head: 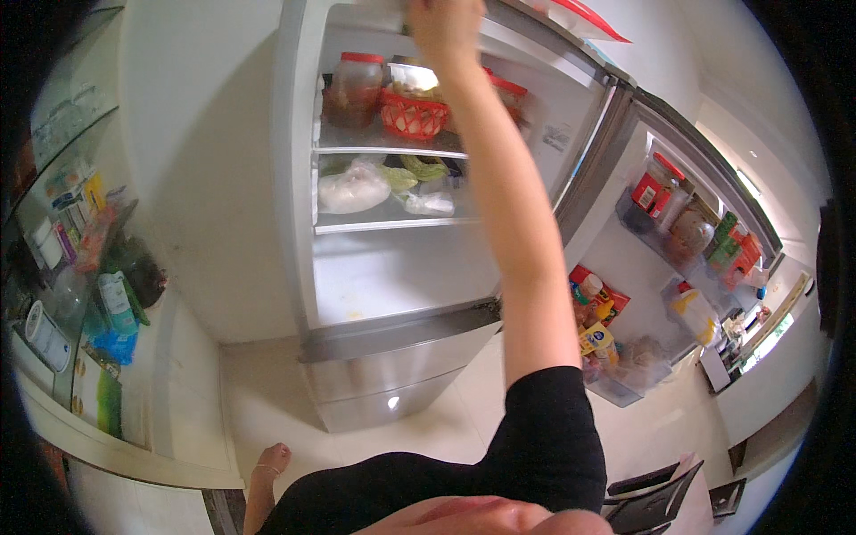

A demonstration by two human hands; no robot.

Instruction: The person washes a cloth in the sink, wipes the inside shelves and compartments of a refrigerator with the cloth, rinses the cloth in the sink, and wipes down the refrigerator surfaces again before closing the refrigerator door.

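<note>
My right arm stretches up across the open refrigerator, and my right hand (pixel 447 30) is at its top, cut by the picture's upper edge. Its fingers are hidden, so what it touches cannot be made out. Behind the forearm, the upper shelf bears a red-lidded jar (pixel 358 90) and a red lattice basket (pixel 414 115). One shelf lower lie a tied white plastic bag (pixel 354 187), green vegetables (pixel 424 167) and a smaller wrapped bundle (pixel 428 203). Low at my side hangs my left hand (pixel 274 458), a thin band at its wrist, fingers curled with nothing visible in them.
The refrigerator door (pixel 602 251) stands wide open on the right, its bins holding jars, bottles and packets. To the left, a shelf unit (pixel 180 374) carries boxes, bags and bottles. Black chairs (pixel 655 498) stand at lower right on the tiled floor (pixel 428 435).
</note>
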